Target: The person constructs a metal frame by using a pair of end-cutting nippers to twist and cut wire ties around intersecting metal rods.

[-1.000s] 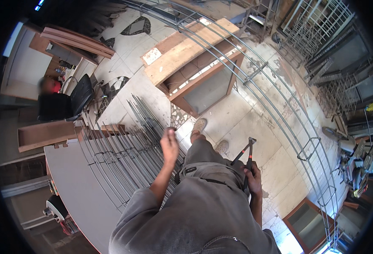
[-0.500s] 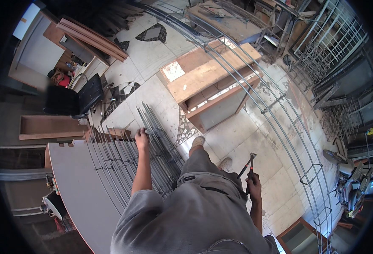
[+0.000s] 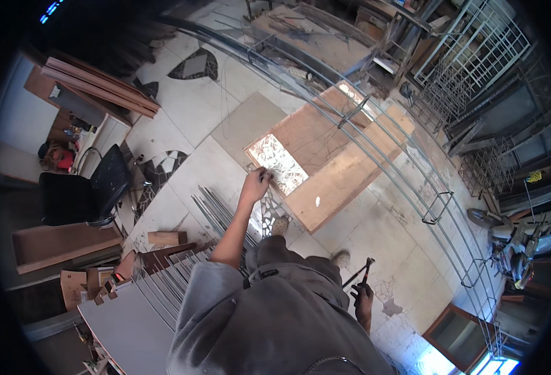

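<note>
Pincers of dark metal with slim, black, orange-banded handles (image 3: 367, 271) are pointing forward from the right hand (image 3: 363, 300), in the air above the pale tiled floor (image 3: 407, 256) on the person's right. The right hand is clasping one handle, while the other handle is splaying off to the left. The tool is probably weighing a fair amount for its size, with the load sitting toward the head; its legs are looking stiff, swinging only at the pivot, and hardly fragile. The lower handles, behind the orange bands, are offering the surest hold, though smooth grips could be slipping in a damp palm.

The left hand (image 3: 256, 185) is hovering or resting at the near left corner of a brown wooden unit with a scuffed white patch (image 3: 344, 181); its fingers are curling, and whether they are pinching something small I cannot tell. Beside that forearm, a loose bundle of long, thin, grey steel rods (image 3: 216, 209) is lying near the flat grey desk (image 3: 125, 331). Each rod is likely behaving as light, springy and prone to sliding against its neighbours, with mid-length giving the best balance.
</note>
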`<action>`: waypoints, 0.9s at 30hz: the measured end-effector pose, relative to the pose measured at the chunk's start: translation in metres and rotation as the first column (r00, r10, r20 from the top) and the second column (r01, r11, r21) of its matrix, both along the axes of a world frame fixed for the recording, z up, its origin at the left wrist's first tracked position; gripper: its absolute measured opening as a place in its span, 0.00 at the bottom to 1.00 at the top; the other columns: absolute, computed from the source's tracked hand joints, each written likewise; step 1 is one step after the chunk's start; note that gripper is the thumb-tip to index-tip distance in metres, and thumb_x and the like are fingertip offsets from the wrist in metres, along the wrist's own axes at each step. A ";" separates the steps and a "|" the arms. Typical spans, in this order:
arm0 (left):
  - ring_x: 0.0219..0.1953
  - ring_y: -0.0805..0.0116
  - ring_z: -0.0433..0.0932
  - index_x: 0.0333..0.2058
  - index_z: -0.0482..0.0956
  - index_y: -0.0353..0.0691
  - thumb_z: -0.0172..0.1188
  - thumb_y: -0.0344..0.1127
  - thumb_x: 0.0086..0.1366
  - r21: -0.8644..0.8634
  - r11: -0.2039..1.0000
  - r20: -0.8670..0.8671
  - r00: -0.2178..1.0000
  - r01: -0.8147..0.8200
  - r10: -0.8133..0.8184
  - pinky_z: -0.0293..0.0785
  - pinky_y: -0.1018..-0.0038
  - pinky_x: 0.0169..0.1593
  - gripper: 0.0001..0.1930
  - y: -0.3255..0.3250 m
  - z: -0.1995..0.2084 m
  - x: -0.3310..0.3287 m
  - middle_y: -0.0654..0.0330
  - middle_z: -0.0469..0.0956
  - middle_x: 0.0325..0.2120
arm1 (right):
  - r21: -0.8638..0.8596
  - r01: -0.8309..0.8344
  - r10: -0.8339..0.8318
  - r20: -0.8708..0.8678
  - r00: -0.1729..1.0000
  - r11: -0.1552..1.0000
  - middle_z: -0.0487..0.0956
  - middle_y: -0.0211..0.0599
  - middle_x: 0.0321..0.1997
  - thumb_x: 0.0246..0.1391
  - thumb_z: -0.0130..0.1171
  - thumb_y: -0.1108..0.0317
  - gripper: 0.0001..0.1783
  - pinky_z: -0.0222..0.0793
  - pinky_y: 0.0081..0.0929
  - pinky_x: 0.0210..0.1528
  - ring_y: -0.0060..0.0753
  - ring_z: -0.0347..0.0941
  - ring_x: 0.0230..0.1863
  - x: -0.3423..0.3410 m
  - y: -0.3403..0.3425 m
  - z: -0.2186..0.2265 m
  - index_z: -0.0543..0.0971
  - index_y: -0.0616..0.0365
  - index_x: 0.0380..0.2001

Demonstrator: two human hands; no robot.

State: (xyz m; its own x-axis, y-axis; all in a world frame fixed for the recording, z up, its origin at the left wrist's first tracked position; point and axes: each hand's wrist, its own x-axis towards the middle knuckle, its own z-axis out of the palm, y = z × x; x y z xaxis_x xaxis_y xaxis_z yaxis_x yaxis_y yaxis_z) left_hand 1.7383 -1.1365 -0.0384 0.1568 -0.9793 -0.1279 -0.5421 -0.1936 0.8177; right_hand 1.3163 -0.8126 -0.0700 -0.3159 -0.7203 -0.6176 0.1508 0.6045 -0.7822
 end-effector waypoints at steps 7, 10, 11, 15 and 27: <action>0.40 0.44 0.78 0.41 0.79 0.35 0.56 0.43 0.65 0.044 0.978 0.172 0.963 0.204 -0.208 0.74 0.58 0.46 0.16 -0.042 -0.007 0.005 0.39 0.78 0.37 | -0.029 -0.078 0.076 -0.069 0.995 0.997 0.75 0.31 0.32 0.55 0.55 0.56 0.21 0.65 0.25 0.41 0.24 0.70 0.37 0.072 -0.026 0.026 0.77 0.65 0.42; 0.45 0.42 0.76 0.47 0.77 0.36 0.56 0.42 0.65 -0.037 0.979 0.289 0.940 0.199 -0.180 0.72 0.56 0.50 0.17 -0.036 -0.007 0.010 0.38 0.74 0.44 | 0.033 -0.190 0.192 -0.096 0.977 0.981 0.77 0.34 0.31 0.55 0.53 0.62 0.16 0.66 0.24 0.40 0.24 0.71 0.35 0.091 -0.039 0.042 0.78 0.66 0.39; 0.47 0.42 0.75 0.48 0.76 0.36 0.57 0.41 0.65 -0.048 0.979 0.355 0.919 0.199 -0.170 0.72 0.56 0.51 0.18 -0.031 -0.005 0.011 0.38 0.73 0.46 | 0.045 -0.221 0.224 -0.083 0.971 0.974 0.78 0.35 0.31 0.55 0.52 0.64 0.15 0.66 0.24 0.40 0.24 0.72 0.35 0.093 -0.040 0.042 0.78 0.67 0.37; 0.47 0.43 0.74 0.49 0.73 0.33 0.60 0.40 0.63 -0.056 0.992 -0.026 0.993 0.111 -0.113 0.70 0.57 0.53 0.21 -0.023 0.009 0.015 0.40 0.74 0.44 | 0.018 -0.345 0.345 -0.107 0.933 0.938 0.78 0.30 0.26 0.55 0.54 0.68 0.10 0.66 0.21 0.36 0.19 0.71 0.29 0.094 -0.045 0.012 0.79 0.64 0.34; 0.30 0.73 0.74 0.38 0.77 0.39 0.51 0.45 0.69 0.768 0.623 -0.559 0.319 -0.149 0.765 0.71 0.76 0.34 0.15 0.054 -0.128 0.107 0.62 0.75 0.28 | 0.217 -0.541 0.551 0.017 0.835 0.813 0.79 0.42 0.32 0.50 0.55 0.58 0.22 0.71 0.30 0.42 0.36 0.76 0.37 0.168 -0.094 0.027 0.79 0.69 0.38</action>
